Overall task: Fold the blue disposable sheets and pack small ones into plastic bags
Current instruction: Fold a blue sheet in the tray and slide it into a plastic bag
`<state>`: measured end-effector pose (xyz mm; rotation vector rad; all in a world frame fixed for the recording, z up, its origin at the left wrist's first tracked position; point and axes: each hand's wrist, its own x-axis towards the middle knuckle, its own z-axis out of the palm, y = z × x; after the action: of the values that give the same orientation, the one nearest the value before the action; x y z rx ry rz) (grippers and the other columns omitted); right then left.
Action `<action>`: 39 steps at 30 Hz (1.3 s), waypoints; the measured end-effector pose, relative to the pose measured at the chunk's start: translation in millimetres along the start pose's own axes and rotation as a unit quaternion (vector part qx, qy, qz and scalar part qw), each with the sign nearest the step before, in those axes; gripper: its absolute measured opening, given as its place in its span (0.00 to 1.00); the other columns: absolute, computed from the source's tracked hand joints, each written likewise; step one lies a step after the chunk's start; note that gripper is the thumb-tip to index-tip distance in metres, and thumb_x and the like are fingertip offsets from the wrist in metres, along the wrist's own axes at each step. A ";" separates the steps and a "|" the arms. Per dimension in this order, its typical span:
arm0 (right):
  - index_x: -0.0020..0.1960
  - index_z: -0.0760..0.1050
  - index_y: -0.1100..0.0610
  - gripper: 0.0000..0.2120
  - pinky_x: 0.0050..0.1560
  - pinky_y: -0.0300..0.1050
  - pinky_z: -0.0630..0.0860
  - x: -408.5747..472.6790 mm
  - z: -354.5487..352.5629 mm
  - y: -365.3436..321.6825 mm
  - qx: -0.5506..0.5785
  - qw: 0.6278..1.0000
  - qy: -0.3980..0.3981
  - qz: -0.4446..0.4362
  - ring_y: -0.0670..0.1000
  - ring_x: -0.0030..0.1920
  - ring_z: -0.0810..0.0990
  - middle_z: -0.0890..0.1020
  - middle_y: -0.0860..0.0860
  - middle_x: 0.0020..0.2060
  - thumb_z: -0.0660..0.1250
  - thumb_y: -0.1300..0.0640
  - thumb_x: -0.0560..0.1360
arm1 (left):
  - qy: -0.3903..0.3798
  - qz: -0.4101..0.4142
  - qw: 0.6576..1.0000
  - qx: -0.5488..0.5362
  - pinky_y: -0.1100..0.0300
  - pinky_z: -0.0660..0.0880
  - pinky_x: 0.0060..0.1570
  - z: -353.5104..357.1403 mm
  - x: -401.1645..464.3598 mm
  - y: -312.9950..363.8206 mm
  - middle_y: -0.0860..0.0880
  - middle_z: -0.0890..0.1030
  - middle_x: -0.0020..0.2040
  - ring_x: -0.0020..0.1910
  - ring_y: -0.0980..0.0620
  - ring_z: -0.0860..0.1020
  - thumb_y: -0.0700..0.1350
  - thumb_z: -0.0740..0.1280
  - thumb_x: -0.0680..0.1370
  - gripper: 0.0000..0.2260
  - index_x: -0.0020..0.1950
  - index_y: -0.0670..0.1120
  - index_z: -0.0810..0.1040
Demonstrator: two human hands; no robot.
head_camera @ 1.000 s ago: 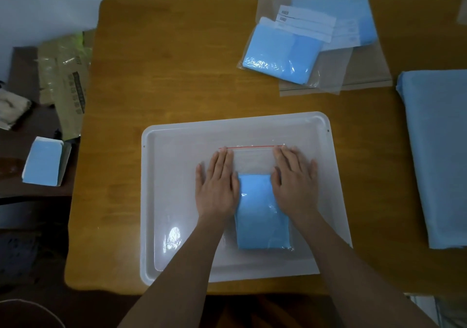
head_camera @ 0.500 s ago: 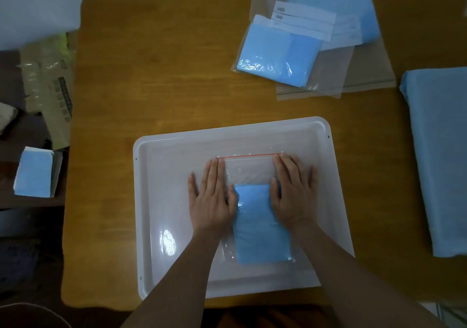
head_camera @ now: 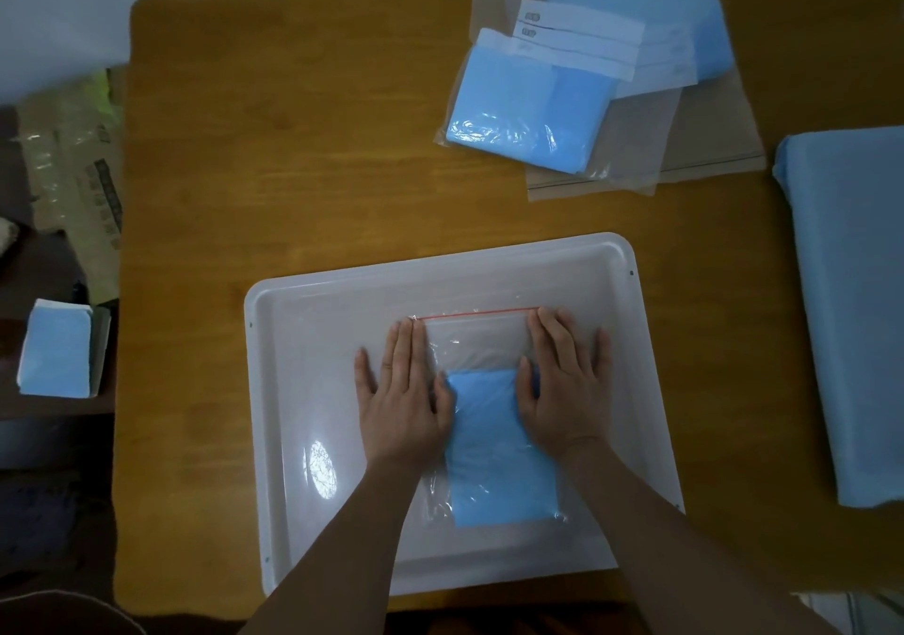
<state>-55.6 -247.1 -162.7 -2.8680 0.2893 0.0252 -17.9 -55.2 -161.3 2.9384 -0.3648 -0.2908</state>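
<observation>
Head view: left hand (head_camera: 398, 402) and right hand (head_camera: 567, 387) flat, fingers straight, no grip closed, pressing on clear plastic zip bag with red seal strip (head_camera: 477, 336). Small folded blue disposable sheet (head_camera: 496, 453) inside bag, between hands, within white rectangular plastic tray (head_camera: 303, 365) on wooden worktop (head_camera: 293, 145).

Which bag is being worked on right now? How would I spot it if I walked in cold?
Find the white tray at the near edge of the wooden table. In it lies a clear plastic bag holding one small folded blue sheet, pressed flat between the left hand and right hand. Unlike the labelled bags farther back, it has a red zip line and no white label.
</observation>
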 end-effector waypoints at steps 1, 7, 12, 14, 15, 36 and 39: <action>0.74 0.65 0.58 0.27 0.74 0.64 0.54 0.2 -0.3 -0.4 0.001 1.000 -0.002 0.000 0.54 0.75 0.61 0.68 0.53 0.72 0.55 0.48 0.78 | 0.001 0.002 1.000 0.001 0.42 0.48 0.75 -0.7 0.7 0.6 0.46 0.62 0.77 0.77 0.52 0.55 0.53 0.49 0.79 0.28 0.78 0.43 0.56; 0.74 0.65 0.59 0.26 0.75 0.62 0.51 2.1 -0.1 -1.1 0.014 1.000 -0.011 -0.001 0.54 0.74 0.61 0.68 0.55 0.71 0.54 0.49 0.78 | 0.008 0.006 1.000 0.010 0.42 0.51 0.74 -5.2 3.0 4.1 0.40 0.67 0.73 0.74 0.46 0.64 0.51 0.53 0.77 0.29 0.74 0.37 0.63; 0.75 0.64 0.58 0.26 0.75 0.63 0.50 3.2 -6.8 -1.1 0.038 0.999 -0.026 -0.003 0.53 0.75 0.60 0.68 0.53 0.73 0.59 0.52 0.78 | -0.022 -0.006 1.000 0.001 0.44 0.44 0.75 -11.2 2.5 7.5 0.43 0.61 0.77 0.77 0.49 0.56 0.54 0.47 0.78 0.30 0.77 0.40 0.57; 0.76 0.61 0.54 0.26 0.76 0.60 0.48 4.6 -12.7 2.3 0.066 0.997 -0.049 -0.001 0.51 0.76 0.57 0.64 0.50 0.74 0.58 0.50 0.80 | -0.041 -0.013 0.998 -0.042 0.48 0.40 0.75 -17.1 -0.2 7.0 0.46 0.53 0.79 0.78 0.51 0.49 0.56 0.43 0.79 0.30 0.79 0.44 0.51; 0.77 0.60 0.53 0.26 0.76 0.57 0.47 5.6 -16.7 3.7 0.106 0.993 -0.056 0.002 0.49 0.76 0.56 0.63 0.49 0.75 0.58 0.49 0.80 | -0.040 -0.027 0.996 -0.079 0.49 0.42 0.75 -21.1 -3.3 7.2 0.45 0.53 0.79 0.78 0.49 0.49 0.56 0.45 0.80 0.29 0.79 0.45 0.50; 0.62 0.67 0.51 0.19 0.42 0.33 0.75 -111.6 -97.3 -23.3 0.582 0.767 -0.038 0.268 0.42 0.48 0.80 0.80 0.51 0.51 0.70 0.60 0.75 | -0.104 -0.202 0.749 -0.622 0.67 0.74 0.34 -100.0 -84.6 37.3 0.49 0.81 0.41 0.39 0.53 0.79 0.37 0.69 0.76 0.03 0.47 0.38 0.78; 0.72 0.54 0.43 0.40 0.60 0.41 0.70 -138.3 -121.2 -28.2 0.458 0.868 0.088 0.171 0.45 0.64 0.69 0.68 0.49 0.66 0.75 0.59 0.70 | -0.092 -0.110 0.781 -0.607 0.63 0.77 0.40 -117.9 -100.7 48.8 0.51 0.81 0.40 0.40 0.54 0.79 0.36 0.69 0.76 0.05 0.43 0.45 0.77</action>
<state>-186.6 -224.6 -32.5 -1.8459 0.6396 -0.2439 -99.6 -59.6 -20.9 1.6488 0.1459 -0.5709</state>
